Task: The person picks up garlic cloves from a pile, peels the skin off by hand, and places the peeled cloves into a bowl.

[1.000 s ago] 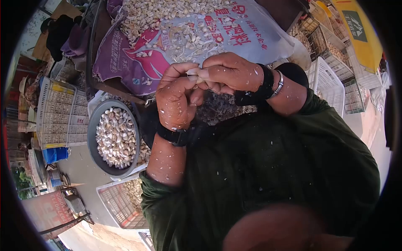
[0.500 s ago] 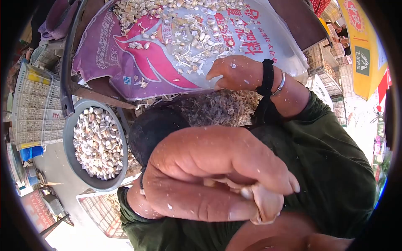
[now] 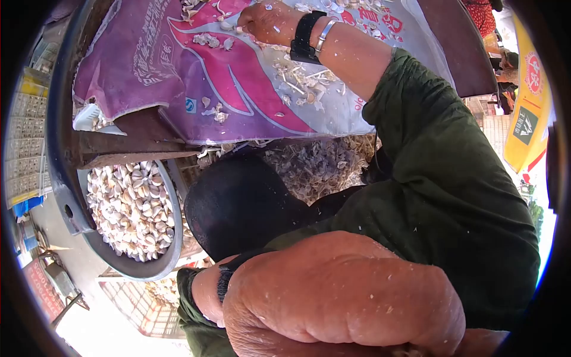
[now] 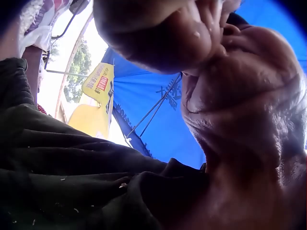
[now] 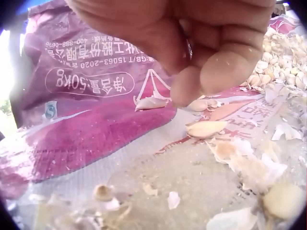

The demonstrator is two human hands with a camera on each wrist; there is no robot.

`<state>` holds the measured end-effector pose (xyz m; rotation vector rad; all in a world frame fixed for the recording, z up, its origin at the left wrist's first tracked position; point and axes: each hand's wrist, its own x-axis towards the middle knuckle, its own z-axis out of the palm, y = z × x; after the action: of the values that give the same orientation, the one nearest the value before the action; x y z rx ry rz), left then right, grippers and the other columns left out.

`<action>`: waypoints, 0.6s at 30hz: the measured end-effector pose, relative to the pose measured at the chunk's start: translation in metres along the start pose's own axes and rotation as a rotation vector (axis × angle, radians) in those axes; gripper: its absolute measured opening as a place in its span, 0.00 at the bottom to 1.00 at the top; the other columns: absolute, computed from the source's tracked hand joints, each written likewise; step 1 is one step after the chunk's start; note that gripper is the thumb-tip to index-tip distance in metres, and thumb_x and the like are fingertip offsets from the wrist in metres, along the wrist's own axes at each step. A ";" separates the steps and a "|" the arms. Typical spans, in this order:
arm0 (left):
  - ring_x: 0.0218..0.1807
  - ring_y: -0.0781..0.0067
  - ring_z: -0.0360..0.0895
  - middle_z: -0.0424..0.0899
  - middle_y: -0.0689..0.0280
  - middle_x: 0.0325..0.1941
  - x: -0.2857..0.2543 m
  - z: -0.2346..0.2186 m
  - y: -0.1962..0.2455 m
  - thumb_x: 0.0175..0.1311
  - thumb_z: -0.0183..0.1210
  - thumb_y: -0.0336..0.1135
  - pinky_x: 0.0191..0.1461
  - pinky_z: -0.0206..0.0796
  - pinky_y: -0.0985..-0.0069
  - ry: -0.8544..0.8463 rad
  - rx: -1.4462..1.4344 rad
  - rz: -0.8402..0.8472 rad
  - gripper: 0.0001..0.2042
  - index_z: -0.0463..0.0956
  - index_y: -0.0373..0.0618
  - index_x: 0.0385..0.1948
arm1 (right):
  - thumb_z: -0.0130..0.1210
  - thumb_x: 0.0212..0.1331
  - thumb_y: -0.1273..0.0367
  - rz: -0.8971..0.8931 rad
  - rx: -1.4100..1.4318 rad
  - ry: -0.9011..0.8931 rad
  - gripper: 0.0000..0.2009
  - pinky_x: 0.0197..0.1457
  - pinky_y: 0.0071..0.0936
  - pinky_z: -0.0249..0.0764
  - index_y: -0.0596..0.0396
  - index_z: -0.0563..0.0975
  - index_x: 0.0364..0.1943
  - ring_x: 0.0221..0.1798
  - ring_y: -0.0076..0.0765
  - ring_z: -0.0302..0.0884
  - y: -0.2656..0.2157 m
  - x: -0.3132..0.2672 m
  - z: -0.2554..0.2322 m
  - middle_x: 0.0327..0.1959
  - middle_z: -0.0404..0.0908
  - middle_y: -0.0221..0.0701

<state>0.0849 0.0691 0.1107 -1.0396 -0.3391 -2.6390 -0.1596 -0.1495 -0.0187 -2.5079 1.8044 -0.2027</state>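
Large and close at the bottom of the head view is my left hand (image 3: 345, 291), its fingers bent; its fingertips and anything between them are hidden. The left wrist view shows the same hand (image 4: 235, 76) from below, bent against a blue canopy. My right hand (image 3: 270, 25) is over the printed purple and grey sack (image 3: 238, 89). In the right wrist view, that hand (image 5: 192, 43) has loosely bent fingers pointing down, with nothing visible between them. A garlic clove (image 5: 152, 103) and another clove (image 5: 206, 129) lie beside and below its fingertips.
A grey basin (image 3: 173, 244) of garlic cloves stands at the left, partly behind a metal frame (image 3: 62, 143). Below it is a plastic crate (image 3: 134, 303). Loose skins (image 3: 306, 80) lie on the sack, and a heap of husks (image 3: 321, 163) lies under its edge.
My hands have separated. The left came up close to the head camera with pale garlic pieces, now out of sight. The right moved away over the sack and toward the left of the view.
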 end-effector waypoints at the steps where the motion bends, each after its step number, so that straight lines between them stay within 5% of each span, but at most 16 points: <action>1: 0.42 0.73 0.79 0.79 0.56 0.42 0.000 -0.002 0.005 0.67 0.52 0.22 0.44 0.70 0.79 0.001 0.010 -0.008 0.13 0.68 0.28 0.52 | 0.57 0.53 0.70 -0.071 -0.157 -0.030 0.12 0.46 0.37 0.77 0.53 0.81 0.43 0.43 0.44 0.83 -0.001 0.009 0.004 0.38 0.84 0.36; 4: 0.40 0.75 0.78 0.79 0.58 0.40 0.003 -0.009 0.025 0.67 0.52 0.22 0.42 0.68 0.81 0.012 0.098 -0.027 0.13 0.69 0.28 0.51 | 0.60 0.51 0.71 -0.072 -0.319 -0.163 0.15 0.47 0.37 0.78 0.54 0.80 0.44 0.46 0.44 0.82 -0.004 0.034 0.016 0.43 0.83 0.37; 7: 0.38 0.78 0.78 0.79 0.60 0.39 -0.003 -0.023 0.061 0.67 0.53 0.22 0.41 0.66 0.82 0.070 0.494 -0.133 0.12 0.69 0.28 0.50 | 0.58 0.53 0.69 -0.115 -0.371 -0.181 0.15 0.49 0.37 0.78 0.57 0.80 0.45 0.48 0.45 0.81 -0.009 0.032 0.016 0.43 0.83 0.39; 8: 0.19 0.68 0.71 0.77 0.45 0.26 -0.011 -0.031 0.049 0.65 0.51 0.21 0.19 0.61 0.75 0.125 0.074 -0.032 0.20 0.60 0.13 0.53 | 0.58 0.53 0.68 0.049 -0.242 -0.187 0.15 0.49 0.37 0.77 0.57 0.80 0.46 0.49 0.45 0.81 -0.013 0.029 0.011 0.43 0.83 0.39; 9: 0.17 0.72 0.69 0.77 0.44 0.27 -0.007 -0.013 0.076 0.64 0.54 0.27 0.17 0.59 0.80 0.574 0.151 -0.275 0.18 0.64 0.20 0.50 | 0.58 0.53 0.67 0.207 -0.112 -0.186 0.16 0.49 0.37 0.77 0.57 0.80 0.46 0.49 0.46 0.81 -0.018 0.028 0.004 0.43 0.83 0.40; 11: 0.15 0.71 0.69 0.76 0.42 0.33 -0.025 -0.054 0.067 0.62 0.52 0.33 0.16 0.59 0.82 0.694 0.322 -0.016 0.13 0.69 0.31 0.43 | 0.58 0.52 0.66 0.198 -0.154 -0.204 0.15 0.48 0.37 0.77 0.58 0.81 0.43 0.49 0.45 0.81 -0.008 0.020 0.001 0.45 0.83 0.40; 13: 0.29 0.66 0.76 0.75 0.46 0.42 -0.028 -0.067 0.070 0.59 0.51 0.30 0.18 0.61 0.83 0.956 0.367 0.077 0.09 0.71 0.36 0.39 | 0.56 0.52 0.67 0.017 -0.250 -0.246 0.13 0.45 0.37 0.78 0.58 0.82 0.39 0.44 0.44 0.83 0.006 0.006 -0.006 0.42 0.84 0.40; 14: 0.36 0.66 0.77 0.75 0.50 0.44 -0.034 -0.076 0.072 0.59 0.51 0.29 0.21 0.62 0.82 0.994 0.397 0.087 0.08 0.72 0.38 0.38 | 0.54 0.54 0.69 0.227 0.092 -0.217 0.12 0.36 0.28 0.79 0.58 0.81 0.41 0.34 0.31 0.85 0.006 -0.004 -0.010 0.29 0.84 0.34; 15: 0.35 0.68 0.76 0.76 0.53 0.44 -0.037 -0.083 0.075 0.59 0.51 0.29 0.25 0.64 0.80 1.055 0.433 0.093 0.08 0.72 0.39 0.39 | 0.54 0.54 0.72 0.460 0.603 -0.184 0.14 0.38 0.27 0.80 0.62 0.79 0.44 0.35 0.32 0.85 0.011 -0.020 -0.019 0.29 0.84 0.35; 17: 0.32 0.70 0.74 0.77 0.58 0.39 -0.044 -0.099 0.075 0.60 0.51 0.29 0.26 0.63 0.79 1.175 0.471 0.103 0.08 0.72 0.40 0.40 | 0.55 0.56 0.73 0.552 1.092 0.013 0.14 0.37 0.28 0.81 0.64 0.78 0.46 0.34 0.33 0.84 0.015 -0.047 -0.018 0.30 0.83 0.35; 18: 0.32 0.70 0.74 0.77 0.58 0.39 -0.045 -0.104 0.074 0.60 0.51 0.29 0.26 0.63 0.79 1.170 0.467 0.099 0.08 0.72 0.40 0.40 | 0.55 0.56 0.73 0.557 1.087 0.017 0.14 0.37 0.28 0.81 0.64 0.78 0.46 0.34 0.33 0.84 0.016 -0.058 -0.018 0.30 0.83 0.35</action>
<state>0.0768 -0.0247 0.0133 0.6232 -0.5317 -2.3967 -0.1950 -0.0986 -0.0073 -1.2363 1.6258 -0.8709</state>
